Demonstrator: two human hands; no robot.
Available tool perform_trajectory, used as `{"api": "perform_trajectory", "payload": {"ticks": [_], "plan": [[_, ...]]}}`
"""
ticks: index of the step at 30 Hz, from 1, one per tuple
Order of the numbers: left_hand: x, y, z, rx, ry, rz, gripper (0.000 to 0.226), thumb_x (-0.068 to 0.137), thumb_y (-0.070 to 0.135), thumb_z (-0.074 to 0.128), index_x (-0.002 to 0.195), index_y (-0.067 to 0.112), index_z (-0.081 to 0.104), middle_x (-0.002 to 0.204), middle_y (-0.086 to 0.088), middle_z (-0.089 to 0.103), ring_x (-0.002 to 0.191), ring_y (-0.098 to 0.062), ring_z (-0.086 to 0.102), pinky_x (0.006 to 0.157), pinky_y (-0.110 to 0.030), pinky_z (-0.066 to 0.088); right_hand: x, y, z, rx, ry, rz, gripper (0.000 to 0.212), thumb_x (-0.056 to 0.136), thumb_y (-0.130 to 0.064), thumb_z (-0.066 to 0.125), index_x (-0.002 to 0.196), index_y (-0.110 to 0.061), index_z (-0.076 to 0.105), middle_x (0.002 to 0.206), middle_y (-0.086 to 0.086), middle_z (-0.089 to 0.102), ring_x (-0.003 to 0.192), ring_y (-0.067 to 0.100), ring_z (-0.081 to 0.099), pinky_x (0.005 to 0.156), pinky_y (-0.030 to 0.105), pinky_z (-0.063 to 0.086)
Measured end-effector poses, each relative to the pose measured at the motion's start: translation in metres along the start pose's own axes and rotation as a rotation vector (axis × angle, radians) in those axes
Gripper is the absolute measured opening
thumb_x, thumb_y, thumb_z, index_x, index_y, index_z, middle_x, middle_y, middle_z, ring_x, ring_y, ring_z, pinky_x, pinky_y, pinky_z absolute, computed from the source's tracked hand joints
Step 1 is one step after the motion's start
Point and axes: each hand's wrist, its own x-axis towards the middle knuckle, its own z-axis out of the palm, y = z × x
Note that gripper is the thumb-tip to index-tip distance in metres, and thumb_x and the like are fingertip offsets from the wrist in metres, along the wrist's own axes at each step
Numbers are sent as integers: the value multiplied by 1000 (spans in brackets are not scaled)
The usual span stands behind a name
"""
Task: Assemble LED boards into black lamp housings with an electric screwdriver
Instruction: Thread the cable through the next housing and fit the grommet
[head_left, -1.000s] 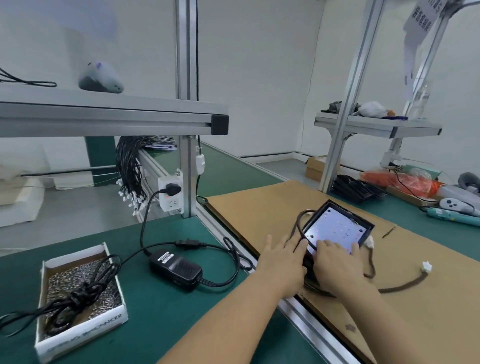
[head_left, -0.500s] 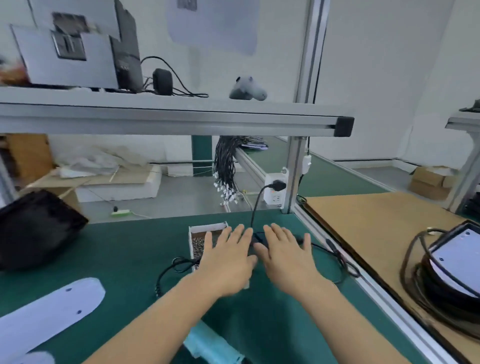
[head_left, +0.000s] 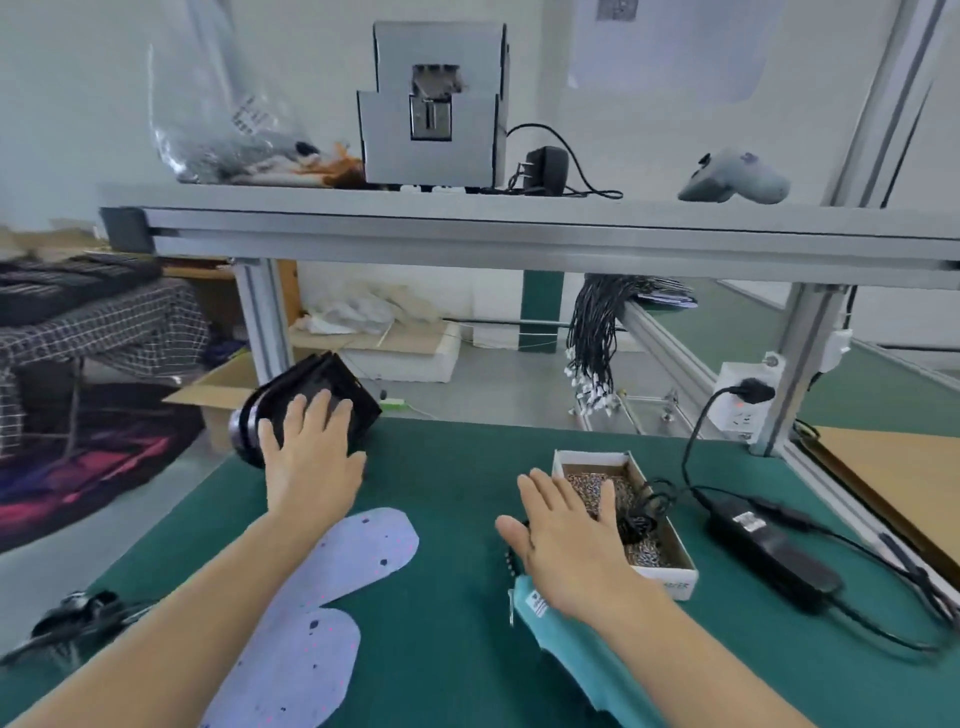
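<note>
On the green bench, nearest the viewer: a teal electric screwdriver (head_left: 558, 631) lies under the right forearm, beside two pale boards (head_left: 332, 582) lying flat.
Right hand (head_left: 563, 535): fingers straight and spread, grasping nothing, hovering at the near edge of the box of screws (head_left: 670, 574); whether the fingertips touch the screws cannot be told.
Left hand (head_left: 311, 452): fingers straight, laid on a black lamp housing (head_left: 332, 387) that stands tilted at the far left edge of the bench; contact seen, no closed grip yet.
Right of the box: a black power brick (head_left: 769, 551) with its cord running up to the wall socket (head_left: 740, 402).
Far: a bundle of black wires (head_left: 597, 338) hangs below the shelf (head_left: 519, 234).
Change from half a second ago: both hands were then together over the screw box; the left has since gone out to the housing, which has come nearer the middle of the view.
Change from a second ago: both hands were then on a housing already fitted with its board, on the cardboard to the right.
Meaning for the task: probably that unit is set aside and a fresh housing is being fetched; board fitting and screwing lie ahead.
</note>
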Motion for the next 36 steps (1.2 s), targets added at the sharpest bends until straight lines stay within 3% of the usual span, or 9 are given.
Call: {"api": "perform_trajectory", "payload": {"ticks": [6,11,17,20,22,26,30,33,36], "plan": [[33,-53,17,707,-209,270,49,94,24,48,143,23,42,153,-5,34,148,-31,9,113,-62,-5,-4,-10,1,-36,21,-31,60,102,-51,12,155,-25,2,163,-6,0,150,15,-2,113,58,-13],[44,-60,24,787,-185,455,30,90,12,53,115,22,66,116,0,63,118,-27,50,117,-53,6,-6,-10,-2,-44,52,-32,57,102,-52,13,154,-30,5,162,-8,4,149,13,0,114,57,-12],[52,-65,34,846,-158,501,30,90,15,54,119,20,62,124,-5,56,117,-28,49,113,-46,20,-16,-14,-14,-12,40,-61,56,102,-53,21,152,-29,16,160,-6,14,148,15,9,117,50,-1],[52,-67,37,824,-179,505,27,92,13,50,114,22,64,113,1,62,107,-24,55,105,-40,26,-47,0,-16,-28,66,-13,47,95,-57,33,132,-28,40,132,-5,41,126,16,38,94,34,34],[52,-65,40,807,-122,551,26,93,11,47,112,22,61,110,2,60,104,-23,55,96,-36,30,-76,15,-13,-21,28,19,48,88,-65,38,125,-34,40,122,-11,40,119,11,41,78,29,37],[43,-43,20,647,41,574,20,93,11,48,105,22,59,101,3,58,95,-21,57,79,-34,32,-110,34,1,-23,-89,84,79,83,-72,45,147,-34,18,141,-8,31,134,12,32,98,25,38],[16,-14,-23,233,348,678,15,68,6,81,72,9,67,66,-7,58,59,-28,59,58,-37,42,-113,31,14,10,-103,60,72,91,-62,42,150,-34,13,142,-7,32,134,12,32,98,23,37],[-22,7,-45,39,460,762,9,78,8,65,69,9,67,65,-5,57,57,-28,57,55,-39,44,-108,35,18,19,-51,64,62,96,-53,40,149,-33,16,136,-7,36,129,13,35,92,25,39],[-54,20,-51,-56,445,786,24,82,15,48,68,10,67,65,-3,56,55,-26,55,59,-35,35,-105,47,23,-40,3,105,62,98,-52,37,151,-31,12,137,-6,35,128,15,35,95,25,38]]}}
